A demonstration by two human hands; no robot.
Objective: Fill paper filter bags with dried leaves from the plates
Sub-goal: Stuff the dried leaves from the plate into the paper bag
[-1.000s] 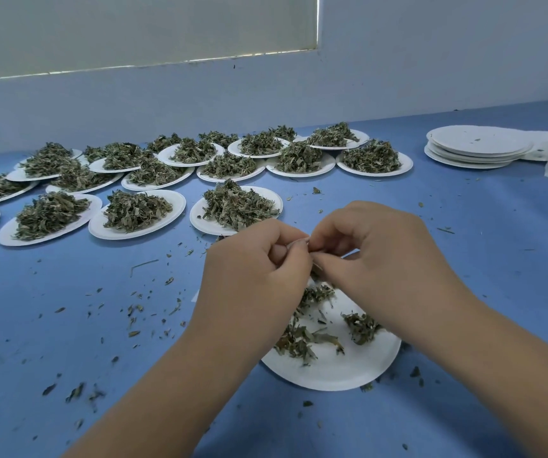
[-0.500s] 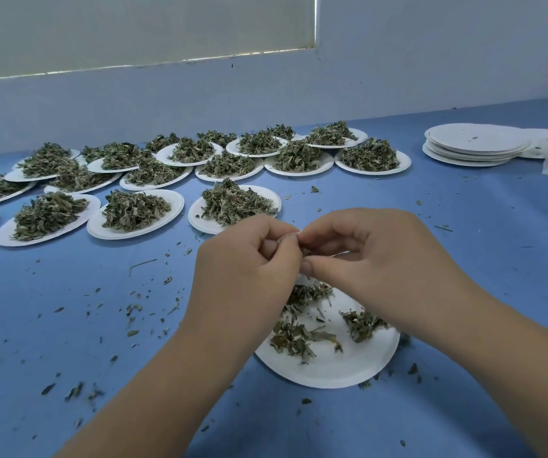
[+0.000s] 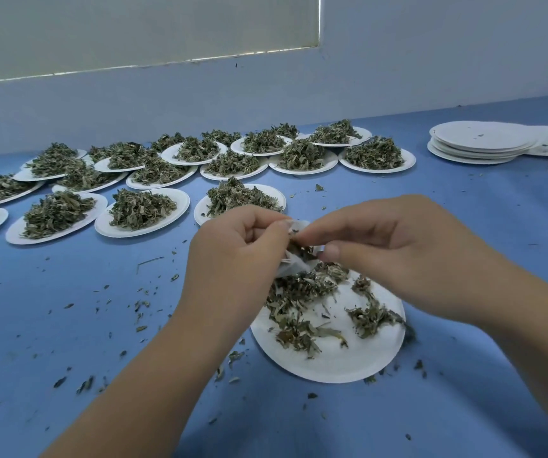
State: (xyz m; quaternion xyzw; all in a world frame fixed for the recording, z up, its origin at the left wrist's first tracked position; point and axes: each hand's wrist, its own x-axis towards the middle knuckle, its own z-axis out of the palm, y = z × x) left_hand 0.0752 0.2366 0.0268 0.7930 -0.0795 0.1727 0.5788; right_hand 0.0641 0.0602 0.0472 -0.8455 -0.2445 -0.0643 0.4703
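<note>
Crumbs of leaf litter the near edge of the tabletop (image 3: pixel 67 342). Just beyond, above the near plate (image 3: pixel 332 370), the hands work close together. The left hand (image 3: pixel 233 259) grips the filter bag (image 3: pixel 294 268) by its mouth, and the right hand (image 3: pixel 398 256) pinches dried leaves (image 3: pixel 300 252) into it.

I would hold the mouth wide and right over the plate so strays drop back, and push the tuft well down before letting go.

Half a second ago the bag was hidden; now its white paper shows below the left fingers.

Heaped plates (image 3: pixel 140 211) crowd the far left, and a stack of empty plates (image 3: pixel 481 143) sits far right.
</note>
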